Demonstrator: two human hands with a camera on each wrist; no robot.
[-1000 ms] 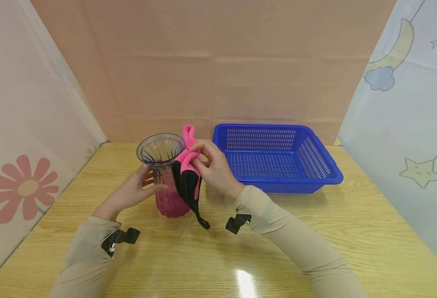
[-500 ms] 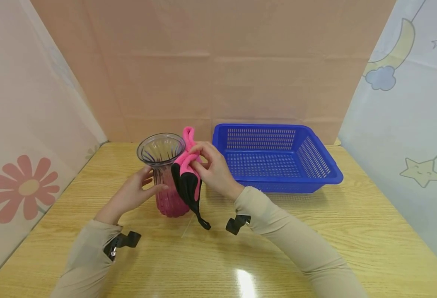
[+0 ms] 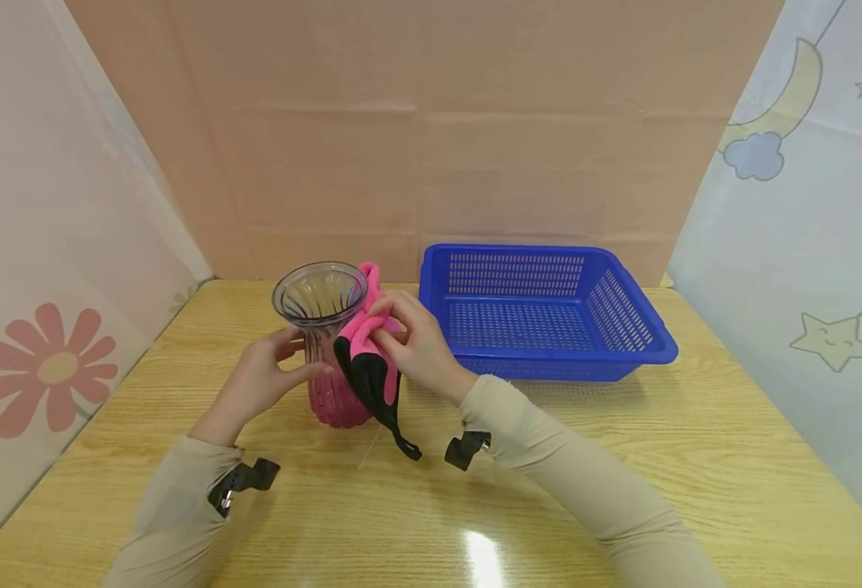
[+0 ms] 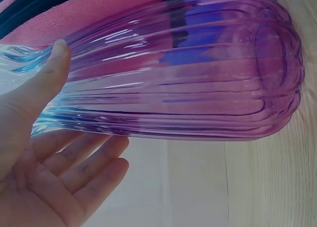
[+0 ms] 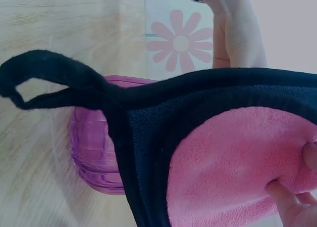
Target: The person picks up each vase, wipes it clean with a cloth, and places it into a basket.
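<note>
A ribbed glass vase (image 3: 319, 314), clear at the flared mouth and pink toward the base, stands upright on the wooden table. My left hand (image 3: 257, 377) holds it at the neck, the thumb on the near side and the fingers round the other side, as the left wrist view shows. With thumb and fingertips, my right hand (image 3: 419, 347) pinches a pink cleaning cloth with black edging (image 5: 233, 158). The cloth lies against the vase's right side, below the rim, and its black hanging loop (image 5: 49, 78) dangles near the table. Part of the vase is hidden behind the cloth.
A blue plastic basket (image 3: 548, 356) with slotted walls stands to the right of the vase, near the back wall. Printed sheets with a flower (image 3: 55, 367) and a star (image 3: 835, 343) line the sides. Black straps are on both wrists.
My right hand has slid a little downward along the vase, and the cloth has come down with it. The left hand and the vase have barely moved.
</note>
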